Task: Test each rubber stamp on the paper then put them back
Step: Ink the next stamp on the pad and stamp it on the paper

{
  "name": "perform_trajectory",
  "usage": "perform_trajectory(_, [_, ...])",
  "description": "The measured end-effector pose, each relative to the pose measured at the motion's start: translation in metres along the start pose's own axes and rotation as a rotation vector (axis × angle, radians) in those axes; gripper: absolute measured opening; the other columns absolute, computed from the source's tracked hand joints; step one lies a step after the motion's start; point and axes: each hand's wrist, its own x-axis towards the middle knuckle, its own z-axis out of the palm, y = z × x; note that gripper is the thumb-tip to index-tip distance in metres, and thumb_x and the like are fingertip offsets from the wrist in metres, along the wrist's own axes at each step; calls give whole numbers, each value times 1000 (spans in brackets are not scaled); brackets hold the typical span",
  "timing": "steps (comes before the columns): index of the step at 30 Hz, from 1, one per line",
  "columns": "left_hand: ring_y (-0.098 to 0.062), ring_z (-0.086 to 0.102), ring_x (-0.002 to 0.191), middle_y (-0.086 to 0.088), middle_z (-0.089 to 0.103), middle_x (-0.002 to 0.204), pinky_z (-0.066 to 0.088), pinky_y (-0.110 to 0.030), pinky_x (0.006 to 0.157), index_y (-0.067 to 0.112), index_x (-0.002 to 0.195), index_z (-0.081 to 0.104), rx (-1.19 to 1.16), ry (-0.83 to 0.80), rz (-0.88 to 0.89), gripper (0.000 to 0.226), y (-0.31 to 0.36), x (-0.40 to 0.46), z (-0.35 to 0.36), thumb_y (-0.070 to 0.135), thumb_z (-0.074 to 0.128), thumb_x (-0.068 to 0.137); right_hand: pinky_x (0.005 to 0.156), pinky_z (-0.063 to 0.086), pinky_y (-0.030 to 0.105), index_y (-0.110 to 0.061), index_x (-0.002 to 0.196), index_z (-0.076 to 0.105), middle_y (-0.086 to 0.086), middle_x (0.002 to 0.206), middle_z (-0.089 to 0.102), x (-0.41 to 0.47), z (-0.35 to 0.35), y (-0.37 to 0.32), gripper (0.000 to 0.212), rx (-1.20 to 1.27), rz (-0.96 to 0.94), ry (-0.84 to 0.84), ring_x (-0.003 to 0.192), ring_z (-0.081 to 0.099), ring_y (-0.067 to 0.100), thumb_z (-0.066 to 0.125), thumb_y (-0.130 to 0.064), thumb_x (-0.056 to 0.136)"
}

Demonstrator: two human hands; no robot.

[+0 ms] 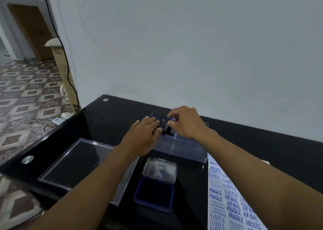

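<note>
A clear acrylic box [190, 151] stands on the black glass table [108, 118], holding several dark rubber stamps [164, 125]. Over the box, my right hand [187, 123] pinches the top of a stamp with a blue cap [173, 119]. My left hand [145, 135] reaches in from the left, its fingers curled on another dark stamp in the box. An open blue ink pad [155, 194] with a metal lid sits in front of the box. At the right lies the white paper [230, 200], covered in blue SAMPLE, FRAGILE, AIR MAIL and AMENDED prints.
The box's clear lid [76, 163] lies flat on the table to the left of the ink pad. A white wall runs right behind the table. On the tiled floor at left are a cardboard box [64, 72], a black cable and a white power strip [58, 119].
</note>
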Motion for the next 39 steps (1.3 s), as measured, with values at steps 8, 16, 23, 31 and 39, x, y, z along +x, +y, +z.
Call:
perform_trajectory(8, [-27, 51, 122, -3, 52, 136, 42, -47, 101, 22, 128, 55, 122, -262, -82, 39, 14, -69, -5, 15, 41, 93, 88, 52, 29, -18, 111, 72, 3, 111, 70, -92, 16, -26, 23, -108, -153, -192, 93, 65, 20, 64, -19, 90])
perform_trajectory(16, [-24, 58, 95, -2, 59, 114, 47, -33, 78, 25, 123, 55, 189, -538, -113, 64, 20, -94, -1, 24, 82, 64, 82, 54, 38, -13, 110, 69, 8, 106, 68, -128, 49, -34, 22, -127, -199, -297, 90, 64, 25, 63, -10, 89])
perform_trajectory(23, [-26, 59, 106, 1, 56, 123, 53, -42, 88, 23, 127, 53, 232, -587, -134, 82, 11, -93, 11, 19, 89, 54, 80, 54, 32, -11, 108, 67, 8, 102, 67, -135, 64, -28, 26, -97, -199, -316, 90, 64, 20, 58, 1, 87])
perform_trajectory(31, [-25, 63, 94, -3, 64, 106, 55, -40, 82, 22, 113, 66, 205, -542, -96, 58, 10, -89, 9, 17, 87, 58, 78, 51, 34, -10, 100, 71, 8, 98, 66, -113, 63, -23, 14, -81, -200, -283, 90, 61, 24, 62, -8, 89])
perform_trajectory(39, [-22, 63, 94, 1, 66, 105, 53, -39, 85, 24, 107, 67, 169, -517, -99, 55, 3, -88, 13, 18, 89, 57, 82, 52, 40, -8, 115, 60, 11, 111, 60, -140, 70, -33, 23, -200, -209, -305, 100, 59, 28, 56, -8, 93])
